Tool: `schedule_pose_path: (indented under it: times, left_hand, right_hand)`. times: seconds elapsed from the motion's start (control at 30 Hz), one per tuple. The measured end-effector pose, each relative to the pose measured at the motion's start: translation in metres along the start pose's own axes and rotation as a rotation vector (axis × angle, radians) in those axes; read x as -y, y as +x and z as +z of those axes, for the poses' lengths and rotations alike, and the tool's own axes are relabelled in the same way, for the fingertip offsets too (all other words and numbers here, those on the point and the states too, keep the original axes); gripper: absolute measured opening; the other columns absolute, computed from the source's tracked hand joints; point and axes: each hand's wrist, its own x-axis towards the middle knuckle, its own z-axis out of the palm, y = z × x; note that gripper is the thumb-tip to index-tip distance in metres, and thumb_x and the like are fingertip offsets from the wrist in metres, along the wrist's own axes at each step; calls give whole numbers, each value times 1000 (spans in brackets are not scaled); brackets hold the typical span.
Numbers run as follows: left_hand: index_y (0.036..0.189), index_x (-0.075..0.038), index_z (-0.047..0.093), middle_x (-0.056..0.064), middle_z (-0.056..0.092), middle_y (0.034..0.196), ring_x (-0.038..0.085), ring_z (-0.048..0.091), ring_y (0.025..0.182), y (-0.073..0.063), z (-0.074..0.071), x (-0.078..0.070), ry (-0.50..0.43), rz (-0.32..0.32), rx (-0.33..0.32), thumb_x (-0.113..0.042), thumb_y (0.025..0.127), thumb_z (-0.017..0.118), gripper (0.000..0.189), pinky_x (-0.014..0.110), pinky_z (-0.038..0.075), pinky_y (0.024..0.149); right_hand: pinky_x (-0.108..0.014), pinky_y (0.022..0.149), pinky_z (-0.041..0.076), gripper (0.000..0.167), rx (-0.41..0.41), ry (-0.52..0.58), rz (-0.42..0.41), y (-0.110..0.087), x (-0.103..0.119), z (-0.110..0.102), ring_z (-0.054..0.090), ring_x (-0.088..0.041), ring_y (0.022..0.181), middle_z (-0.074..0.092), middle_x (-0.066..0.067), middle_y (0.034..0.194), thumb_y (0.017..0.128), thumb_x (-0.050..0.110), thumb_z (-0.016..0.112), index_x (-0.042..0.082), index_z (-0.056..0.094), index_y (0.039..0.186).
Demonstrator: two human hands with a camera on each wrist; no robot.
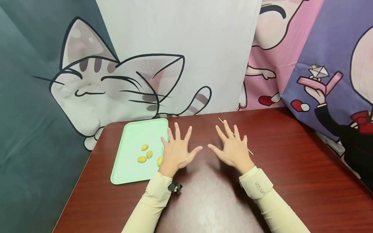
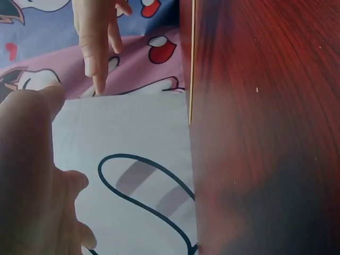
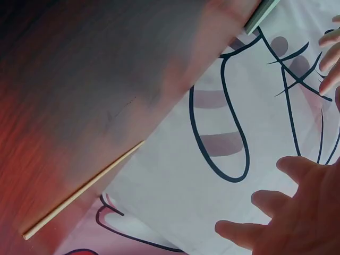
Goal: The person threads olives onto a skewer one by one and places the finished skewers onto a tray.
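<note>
My left hand [image 1: 178, 152], fingers spread and straight, is held over the table beside the right edge of a light green tray [image 1: 128, 132]. On that tray lie several small yellow oval pieces, fruit-like, such as one yellow piece [image 1: 141, 159] near its middle; another is partly hidden by the left wrist. My right hand [image 1: 233, 151] is spread too, with nothing in its fingers. A thin wooden stick, like a skewer [image 1: 250, 151], lies on the table beyond and partly behind the right hand in the head view; the right wrist view shows the wooden skewer [image 3: 79, 192] lying apart from the fingers.
The dark red wooden table [image 1: 291, 161] reaches back to a hanging cloth [image 1: 186, 29] printed with cartoon figures. A black strap device [image 1: 175, 187] sits on the left wrist. In the right wrist view the tray's corner [image 3: 261, 16] shows at the top.
</note>
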Motion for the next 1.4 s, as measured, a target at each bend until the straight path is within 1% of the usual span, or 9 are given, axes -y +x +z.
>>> schedule_pose_path:
  times: [0.1, 0.2, 0.37, 0.5, 0.67, 0.8, 0.9, 1.1, 1.4]
  left_hand:
    - [159, -30, 21, 26, 11, 162, 53, 20, 143, 1, -2, 9, -15, 20, -2, -75, 91, 37, 83, 74, 26, 105]
    - [155, -25, 33, 23, 25, 159, 49, 36, 137, 2, -6, 25, -46, 34, -5, -62, 95, 46, 72, 66, 39, 101]
    - [140, -19, 56, 13, 56, 141, 39, 57, 118, 1, -17, 61, -133, 20, 0, -40, 95, 57, 50, 57, 53, 84]
    - [135, -17, 60, 7, 65, 129, 31, 64, 111, 0, -21, 89, -239, -11, 80, -36, 95, 59, 44, 54, 55, 78]
    - [132, -16, 61, 4, 70, 119, 27, 65, 106, -2, -20, 109, -311, -103, 196, -31, 95, 63, 40, 52, 54, 81]
    - [127, -16, 66, -1, 72, 105, 21, 68, 89, -11, -19, 113, -284, -207, 254, -28, 93, 67, 36, 47, 55, 74]
    - [124, -16, 68, -2, 73, 98, 16, 66, 78, -19, -22, 114, -264, -249, 240, -26, 92, 67, 33, 42, 54, 66]
    - [122, -16, 69, -1, 73, 99, 24, 67, 88, -28, -23, 107, -189, -325, 251, -28, 90, 71, 34, 47, 55, 70]
    - [123, -16, 68, 6, 72, 107, 26, 64, 83, -18, -10, 87, -126, -324, 305, -33, 84, 78, 43, 48, 53, 63]
  right_hand:
    - [-75, 103, 25, 83, 25, 9, 0, 3, -3, -3, 20, -44, 146, 12, -5, 166, 91, 74, 40, 25, 27, 158]
    - [-69, 100, 36, 78, 27, 19, -11, 7, -9, -7, 37, -45, 138, 29, -11, 161, 94, 66, 46, 19, 32, 156]
    - [-62, 77, 53, 66, 33, 57, -12, 16, -27, -14, 61, -43, 110, 60, -19, 131, 93, 52, 59, 12, 51, 145]
    - [-61, 70, 53, 57, 88, 114, 35, 23, -48, -16, 64, -38, 101, 67, -17, 114, 92, 47, 64, 10, 59, 136]
    - [-59, 71, 52, 53, 134, 168, 126, 28, -75, -16, 65, -39, 102, 70, -17, 113, 92, 40, 66, 6, 60, 131]
    - [-59, 74, 49, 52, 218, 217, 200, 32, -86, -9, 61, -43, 108, 68, -19, 119, 91, 38, 67, 3, 60, 130]
    - [-57, 75, 48, 49, 257, 264, 226, 39, -87, -2, 61, -44, 107, 68, -20, 117, 90, 36, 69, 2, 63, 125]
    - [-54, 76, 48, 39, 274, 324, 236, 49, -86, 7, 62, -39, 101, 70, -17, 107, 88, 34, 72, 4, 68, 113]
    - [-45, 67, 49, 16, 285, 276, 316, 48, -100, 11, 60, -31, 85, 67, -9, 84, 86, 23, 73, 7, 71, 86]
